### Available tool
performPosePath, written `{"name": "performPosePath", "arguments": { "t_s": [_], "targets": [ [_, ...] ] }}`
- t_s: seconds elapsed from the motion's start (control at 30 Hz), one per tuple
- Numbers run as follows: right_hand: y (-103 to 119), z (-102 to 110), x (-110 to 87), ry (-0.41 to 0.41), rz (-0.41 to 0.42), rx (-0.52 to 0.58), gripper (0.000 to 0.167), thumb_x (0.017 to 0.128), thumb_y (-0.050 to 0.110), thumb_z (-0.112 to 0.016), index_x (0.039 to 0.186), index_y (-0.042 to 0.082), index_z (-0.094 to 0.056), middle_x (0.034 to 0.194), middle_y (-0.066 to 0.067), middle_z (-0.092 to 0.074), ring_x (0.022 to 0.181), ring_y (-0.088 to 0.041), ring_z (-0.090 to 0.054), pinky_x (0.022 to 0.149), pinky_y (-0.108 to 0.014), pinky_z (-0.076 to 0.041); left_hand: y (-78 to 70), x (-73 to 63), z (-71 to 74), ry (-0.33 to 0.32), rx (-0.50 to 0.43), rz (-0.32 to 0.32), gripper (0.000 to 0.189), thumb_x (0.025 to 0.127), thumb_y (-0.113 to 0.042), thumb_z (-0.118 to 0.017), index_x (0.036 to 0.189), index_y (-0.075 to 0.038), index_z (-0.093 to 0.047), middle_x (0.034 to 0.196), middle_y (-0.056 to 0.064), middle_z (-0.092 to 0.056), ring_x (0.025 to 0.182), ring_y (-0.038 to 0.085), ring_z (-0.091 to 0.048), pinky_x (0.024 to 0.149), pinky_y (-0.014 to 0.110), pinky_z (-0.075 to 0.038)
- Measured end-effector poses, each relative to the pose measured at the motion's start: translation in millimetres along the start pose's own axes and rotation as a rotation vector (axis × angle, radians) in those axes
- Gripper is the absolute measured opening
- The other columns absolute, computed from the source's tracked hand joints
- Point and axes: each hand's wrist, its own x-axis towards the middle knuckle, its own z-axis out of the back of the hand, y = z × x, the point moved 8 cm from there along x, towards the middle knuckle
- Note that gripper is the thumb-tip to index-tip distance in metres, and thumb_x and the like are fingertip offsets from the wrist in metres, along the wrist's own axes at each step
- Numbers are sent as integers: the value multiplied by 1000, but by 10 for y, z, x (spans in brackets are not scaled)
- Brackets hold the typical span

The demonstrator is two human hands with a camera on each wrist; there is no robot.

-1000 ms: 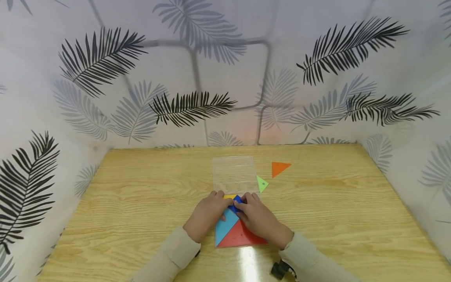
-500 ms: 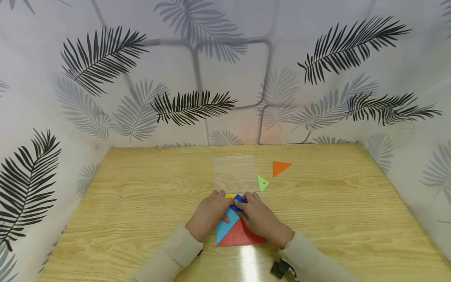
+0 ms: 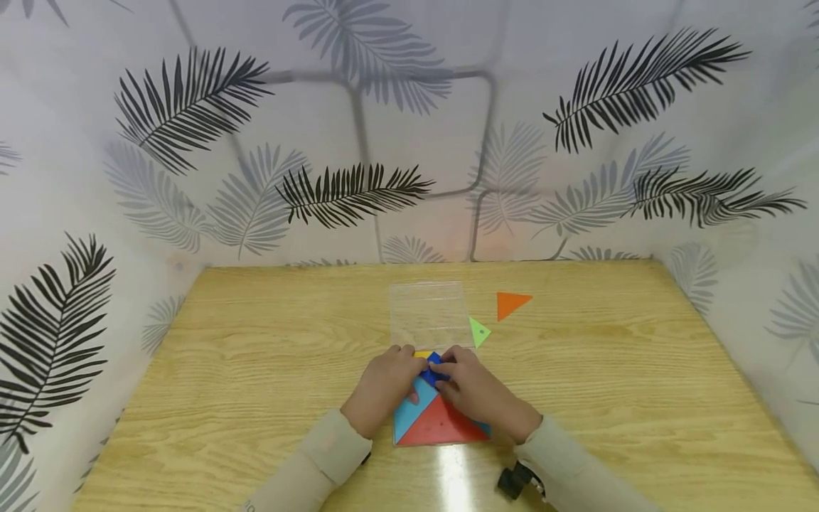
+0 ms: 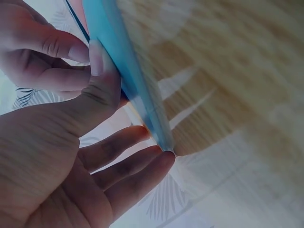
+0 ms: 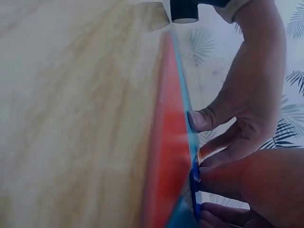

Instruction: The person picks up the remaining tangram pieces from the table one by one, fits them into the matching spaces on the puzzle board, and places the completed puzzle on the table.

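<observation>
Flat coloured tangram pieces lie in a shallow clear tray (image 3: pixel 441 445) at the front middle of the table. Among them are a light-blue piece (image 3: pixel 407 414), a red triangle (image 3: pixel 443 427) and a strip of yellow (image 3: pixel 422 353). My right hand (image 3: pixel 481 391) pinches a dark-blue piece (image 3: pixel 434 358), tilted up at the tray's far part in the right wrist view (image 5: pixel 194 179). My left hand (image 3: pixel 380 387) rests on the tray's left side. Its thumb (image 4: pixel 102 64) touches the light-blue surface, and its other fingertips reach the tray's edge. Fingers partly cover the dark-blue piece.
Behind the tray lies its clear lid (image 3: pixel 430 313), flat on the wooden table (image 3: pixel 275 355). A green triangle (image 3: pixel 479 332) touches or nearly touches the lid's right edge. An orange triangle (image 3: pixel 512 304) is farther back. Leaf-patterned cloth (image 3: pixel 397 220) surrounds the table.
My right hand has shifted slightly to the right, baring a light-blue bit at the tray's front right corner. Both hands stay over the same part of the tray.
</observation>
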Motion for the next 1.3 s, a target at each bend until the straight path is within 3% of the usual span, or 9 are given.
{"name": "performPosePath", "arguments": {
  "t_s": [0.13,0.23,0.43,0.57,0.73,0.97,1.13,1.3],
  "targets": [
    [-55,66,10,34,-16,105,26,91,8,-59,114,-4,-63,109,-11,-54,97,-21,-53,78,-33,-49,18,1,-22,-2,-28,1,41,67,-39,-73,102,-18,-69,88,3,-58,74,17,-51,58,24,-47],
    [-152,155,30,-1,-68,151,21,92,7,-57,109,-1,-66,106,-8,-56,93,-19,-57,77,-32,-50,24,7,-37,5,-18,1,40,68,-39,-72,101,-17,-69,89,3,-59,75,17,-51,59,23,-47],
    [-497,391,80,-132,-267,137,22,91,10,-60,111,1,-64,108,-13,-55,94,-26,-55,77,-37,-50,36,22,-38,-7,-16,14,36,69,-37,-74,98,-16,-70,88,2,-59,76,16,-51,58,22,-46],
    [-727,453,96,-154,-346,75,29,88,8,-61,115,-4,-60,113,-20,-54,102,-32,-52,83,-44,-48,31,17,-25,-10,-32,11,34,69,-35,-75,98,-16,-70,87,2,-59,75,15,-50,57,21,-44],
    [-896,416,113,-132,-393,44,35,87,11,-62,118,-6,-57,114,-23,-53,104,-34,-49,85,-44,-47,30,10,-32,3,-26,10,38,67,-38,-74,98,-17,-70,88,2,-58,76,15,-50,58,20,-44],
    [-933,402,181,-100,-448,65,37,89,12,-58,122,-6,-54,113,-23,-49,101,-33,-42,73,-38,-45,15,2,9,-21,-19,4,40,65,-38,-73,98,-16,-70,88,2,-59,76,15,-51,59,22,-46],
    [-930,385,219,-81,-432,28,33,91,10,-58,119,-6,-55,108,-22,-49,99,-34,-43,74,-40,-45,-7,20,-8,-17,-7,6,39,66,-40,-72,97,-16,-70,86,2,-59,75,15,-51,58,22,-46],
    [-957,397,196,-77,-422,7,31,88,6,-63,116,-6,-56,104,-21,-51,96,-34,-44,77,-41,-46,-7,63,-80,36,-5,27,38,70,-40,-71,99,-17,-69,88,2,-58,77,15,-50,60,22,-46]
  ]
}}
